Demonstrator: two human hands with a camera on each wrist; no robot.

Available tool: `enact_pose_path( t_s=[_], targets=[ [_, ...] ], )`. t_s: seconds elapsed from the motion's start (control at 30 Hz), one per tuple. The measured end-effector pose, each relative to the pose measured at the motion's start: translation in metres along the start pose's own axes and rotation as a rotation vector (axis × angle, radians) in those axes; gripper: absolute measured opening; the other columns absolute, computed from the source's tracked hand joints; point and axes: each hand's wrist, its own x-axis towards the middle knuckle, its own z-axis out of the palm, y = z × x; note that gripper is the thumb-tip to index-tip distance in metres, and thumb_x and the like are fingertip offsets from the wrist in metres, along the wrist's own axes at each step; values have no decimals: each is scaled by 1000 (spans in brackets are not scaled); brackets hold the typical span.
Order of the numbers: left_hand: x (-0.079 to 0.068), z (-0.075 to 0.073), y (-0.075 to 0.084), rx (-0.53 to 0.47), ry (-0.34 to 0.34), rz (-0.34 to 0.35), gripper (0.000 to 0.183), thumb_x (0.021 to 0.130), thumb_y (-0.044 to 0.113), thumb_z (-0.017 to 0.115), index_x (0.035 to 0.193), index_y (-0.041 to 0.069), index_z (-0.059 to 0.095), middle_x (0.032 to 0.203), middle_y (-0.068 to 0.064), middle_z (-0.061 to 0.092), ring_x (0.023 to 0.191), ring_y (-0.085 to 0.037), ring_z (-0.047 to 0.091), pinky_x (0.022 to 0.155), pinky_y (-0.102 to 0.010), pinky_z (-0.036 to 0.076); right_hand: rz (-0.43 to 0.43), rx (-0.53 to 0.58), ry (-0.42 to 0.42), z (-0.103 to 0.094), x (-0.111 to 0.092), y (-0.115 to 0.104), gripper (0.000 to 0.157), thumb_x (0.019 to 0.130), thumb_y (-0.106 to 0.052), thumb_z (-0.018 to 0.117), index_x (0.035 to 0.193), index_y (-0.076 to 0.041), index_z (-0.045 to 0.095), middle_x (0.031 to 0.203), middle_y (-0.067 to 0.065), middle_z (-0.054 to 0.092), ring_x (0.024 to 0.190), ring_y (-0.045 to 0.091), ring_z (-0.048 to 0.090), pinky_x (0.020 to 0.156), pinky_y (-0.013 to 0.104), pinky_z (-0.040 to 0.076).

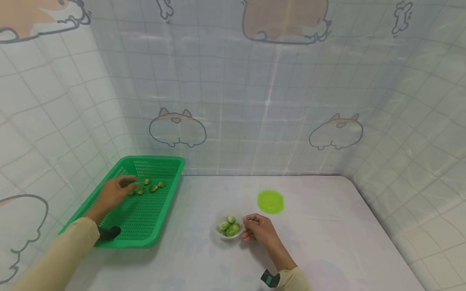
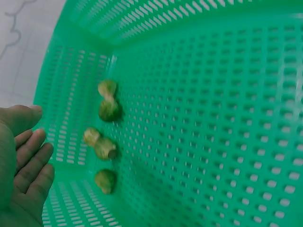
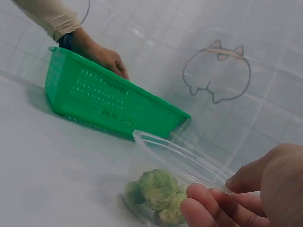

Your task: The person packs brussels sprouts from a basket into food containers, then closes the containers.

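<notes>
Five sprouts (image 1: 153,188) toward far end of green basket (image 1: 140,220). Left grip (image 1: 113,193) over basket near them, released, fingers extended. Right grip (image 1: 260,230) pinches rim of clear cup (image 1: 227,237) on surface (image 1: 196,258); more sprouts inside. Lime disc (image 1: 270,202) beyond cup.

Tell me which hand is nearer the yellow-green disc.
Right. The right hand holds the clear cup just in front of the yellow-green disc; the left hand is over the green basket, farther off to the left.
</notes>
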Motion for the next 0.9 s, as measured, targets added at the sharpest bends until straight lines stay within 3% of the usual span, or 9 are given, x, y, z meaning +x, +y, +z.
enact_pose_path(
  t_s=[0.23, 0.47, 0.9],
  targets=[
    [2, -3, -12, 18, -89, -53, 50, 102, 38, 62, 132, -2, 61, 130, -30, 61, 116, -52, 57, 88, -64, 51, 8, -7, 7, -1, 2, 2, 38, 99, -21, 64, 122, 9, 60, 80, 7, 68, 67, 18, 71, 65, 34, 62],
    [6, -1, -30, 88, -140, -39, 48, 100, 28, 65, 131, -8, 59, 130, -35, 58, 115, -55, 56, 86, -64, 52, 0, -5, 11, -1, 3, 1, 37, 99, -20, 64, 122, 9, 59, 80, 7, 67, 67, 18, 71, 64, 35, 62],
    [16, 10, -49, 160, -171, -23, 47, 98, 21, 68, 128, -15, 58, 125, -39, 58, 112, -57, 56, 89, -66, 49, 18, 1, 10, -3, 6, 1, 39, 99, -21, 65, 123, 9, 59, 80, 7, 68, 67, 18, 71, 64, 34, 62]
  ],
)
